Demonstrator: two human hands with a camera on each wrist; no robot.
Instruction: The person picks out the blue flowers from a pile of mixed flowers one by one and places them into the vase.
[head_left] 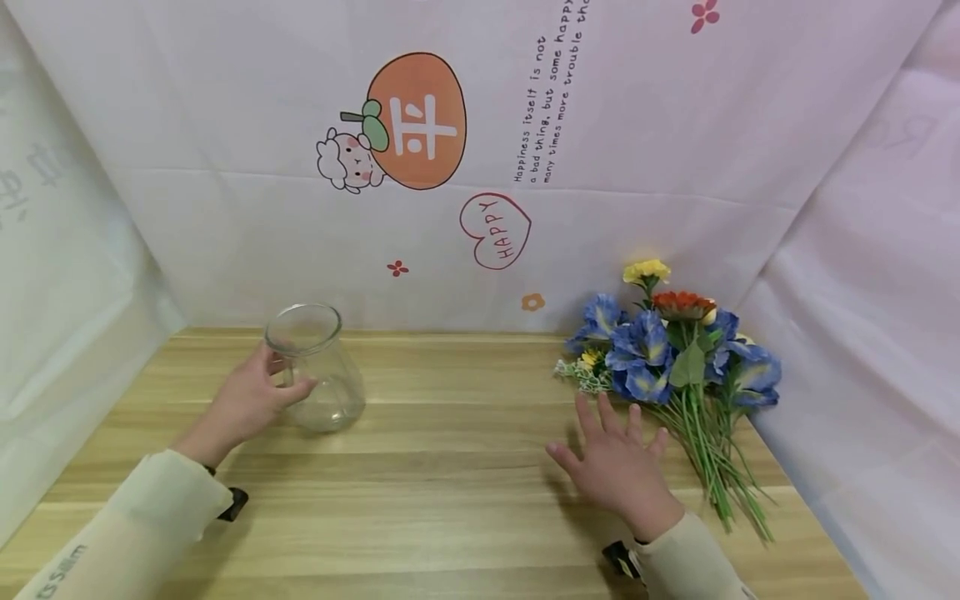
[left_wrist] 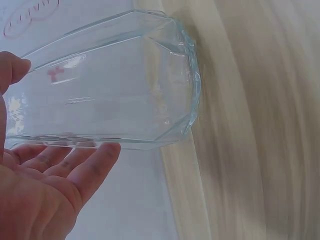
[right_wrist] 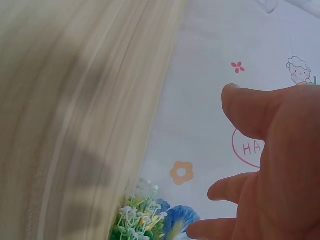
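On the left side of the table, a clear glass vase (head_left: pixel 335 385) with a flared round rim is gripped by my left hand (head_left: pixel 253 402). The thumb lies along one side and the fingers pass round the other, as the left wrist view shows through the faceted glass (left_wrist: pixel 115 95). My right hand (head_left: pixel 617 468) hovers over the table with its fingers spread and nothing in it. Just beyond its fingertips lies a bunch of flowers (head_left: pixel 641 354), with blue irises, a red-orange bloom, yellow blooms and small white sprigs. Their green stems (head_left: pixel 708 462) point toward the front right.
The wooden table (head_left: pixel 450 500) meets a white printed cloth (head_left: pixel 420 250) hung as a back wall. More white cloth hangs along the left side (head_left: pixel 60 250) and the right side (head_left: pixel 885 333). The flowers lie close to the table's right edge.
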